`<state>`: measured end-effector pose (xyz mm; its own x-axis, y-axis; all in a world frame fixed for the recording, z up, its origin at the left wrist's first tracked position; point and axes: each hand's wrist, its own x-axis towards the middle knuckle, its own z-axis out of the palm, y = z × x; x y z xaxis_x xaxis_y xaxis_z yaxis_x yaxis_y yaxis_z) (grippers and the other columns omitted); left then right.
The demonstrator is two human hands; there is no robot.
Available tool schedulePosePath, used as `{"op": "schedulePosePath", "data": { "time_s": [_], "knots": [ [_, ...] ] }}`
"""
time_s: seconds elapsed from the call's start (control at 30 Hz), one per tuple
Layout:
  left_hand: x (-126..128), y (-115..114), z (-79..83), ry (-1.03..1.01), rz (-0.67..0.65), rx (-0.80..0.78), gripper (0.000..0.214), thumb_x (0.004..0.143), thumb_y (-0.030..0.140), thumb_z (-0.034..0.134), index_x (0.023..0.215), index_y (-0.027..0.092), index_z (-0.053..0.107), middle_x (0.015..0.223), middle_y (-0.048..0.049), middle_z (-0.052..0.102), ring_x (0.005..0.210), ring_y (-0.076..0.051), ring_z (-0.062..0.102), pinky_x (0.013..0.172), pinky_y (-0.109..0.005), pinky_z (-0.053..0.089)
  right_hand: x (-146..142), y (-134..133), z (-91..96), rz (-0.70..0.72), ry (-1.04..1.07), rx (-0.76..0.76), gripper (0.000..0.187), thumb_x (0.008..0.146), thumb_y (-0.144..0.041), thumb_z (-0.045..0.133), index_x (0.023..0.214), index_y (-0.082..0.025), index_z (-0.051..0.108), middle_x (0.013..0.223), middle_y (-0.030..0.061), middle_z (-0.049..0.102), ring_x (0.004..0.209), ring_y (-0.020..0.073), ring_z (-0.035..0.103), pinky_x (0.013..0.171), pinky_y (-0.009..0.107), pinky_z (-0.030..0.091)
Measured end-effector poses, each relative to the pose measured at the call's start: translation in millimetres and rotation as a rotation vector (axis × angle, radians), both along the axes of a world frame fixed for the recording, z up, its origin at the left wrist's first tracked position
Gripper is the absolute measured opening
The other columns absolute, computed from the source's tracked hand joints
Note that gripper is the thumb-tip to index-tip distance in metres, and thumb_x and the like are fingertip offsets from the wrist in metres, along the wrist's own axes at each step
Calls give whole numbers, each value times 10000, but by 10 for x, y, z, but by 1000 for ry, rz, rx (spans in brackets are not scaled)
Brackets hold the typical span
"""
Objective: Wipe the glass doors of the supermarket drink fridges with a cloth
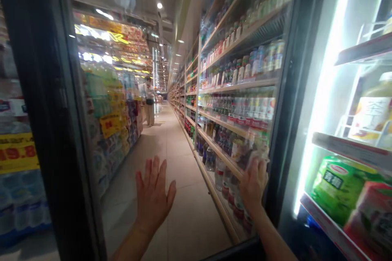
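A glass cooler door (122,195) with a black frame (45,110) stands swung out in front of me. My left hand (153,197) lies flat on the glass near its lower middle, fingers spread, holding nothing. My right hand (253,183) rests on the glass beside the door's right frame edge (283,130), fingers stretched upward and slightly smeared, nothing in it. Through the glass I see the shop aisle.
The lit cooler interior is on the right, with shelves (346,147), green packs (337,187) and a labelled bottle (372,114). Long shelves of bottled drinks (232,106) line the aisle's right side, stacked goods (113,126) its left. A person (149,100) stands far down the aisle.
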<state>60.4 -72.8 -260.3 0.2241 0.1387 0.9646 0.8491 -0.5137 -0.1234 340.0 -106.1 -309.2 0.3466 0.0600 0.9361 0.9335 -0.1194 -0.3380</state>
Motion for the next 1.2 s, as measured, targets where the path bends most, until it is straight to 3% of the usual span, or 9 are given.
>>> {"op": "schedulePosePath", "data": {
  "time_s": [0.13, 0.2, 0.33, 0.4, 0.6, 0.77, 0.83, 0.97, 1.2],
  "knots": [
    [19, -33, -123, 38, -4, -24, 730, 813, 204, 490, 1437, 175, 113, 1475, -147, 232, 1381, -257, 150, 1111, -502, 123, -677, -16, -42, 250, -400, -177, 582, 835, -80, 382, 1385, -264, 332, 1436, 108, 343, 1367, 263, 209, 1066, 535, 193],
    [21, -45, -149, 36, -1, -21, 728, 814, 206, 487, 1438, 179, 113, 1476, -141, 231, 1381, -256, 152, 1112, -500, 125, -633, -18, -62, 267, -440, -189, 578, 832, -80, 394, 1370, -286, 349, 1420, 92, 373, 1363, 253, 225, 1072, 533, 183],
    [74, -74, -163, 18, -6, -36, 740, 810, 200, 491, 1439, 178, 101, 1488, -143, 192, 1384, -268, 134, 1108, -518, 118, -20, -10, -125, 23, -59, -25, 544, 889, -184, 359, 1421, -219, 249, 1448, 179, 291, 1347, 311, 246, 983, 598, 285],
    [119, -87, -180, 1, -12, -49, 744, 807, 198, 497, 1439, 174, 104, 1491, -149, 178, 1384, -279, 125, 1103, -532, 118, 45, -22, -163, -12, 20, -1, 550, 892, -197, 355, 1428, -197, 231, 1458, 200, 257, 1346, 329, 241, 959, 608, 309],
    [156, -92, -234, 31, -7, -73, 725, 814, 200, 487, 1437, 180, 116, 1476, -151, 230, 1383, -268, 142, 1101, -525, 139, -549, -78, -250, 287, -454, -221, 645, 798, -52, 412, 1386, -305, 329, 1446, 67, 345, 1360, 259, 236, 1071, 531, 212],
    [86, -124, -287, 74, -30, -49, 713, 809, 174, 485, 1432, 148, 140, 1467, -167, 253, 1387, -248, 137, 1112, -490, 131, -489, -43, -191, 82, -101, -50, 659, 852, -104, 374, 1450, -237, 131, 1497, 155, 176, 1375, 306, 162, 997, 598, 276],
    [48, -133, -366, 97, -28, -56, 710, 804, 166, 482, 1430, 141, 149, 1465, -167, 257, 1387, -254, 136, 1112, -491, 129, -701, -21, -229, 130, -134, -80, 638, 839, -98, 382, 1439, -220, 200, 1488, 151, 211, 1376, 307, 160, 1009, 585, 270],
    [-69, -116, -551, 172, -16, -56, 690, 795, 168, 475, 1422, 134, 188, 1441, -159, 314, 1384, -242, 150, 1122, -463, 115, -1113, -24, -413, 375, -477, -188, 573, 787, -73, 425, 1320, -284, 442, 1391, 50, 431, 1346, 229, 273, 1098, 508, 161],
    [10, -197, -658, 188, -31, -92, 685, 789, 158, 476, 1417, 139, 204, 1394, -145, 399, 1374, -235, 182, 1124, -459, 125, -558, -118, -472, 86, -135, -130, 667, 856, -127, 387, 1454, -220, 107, 1500, 161, 161, 1370, 321, 175, 999, 599, 265]
  ]
}}
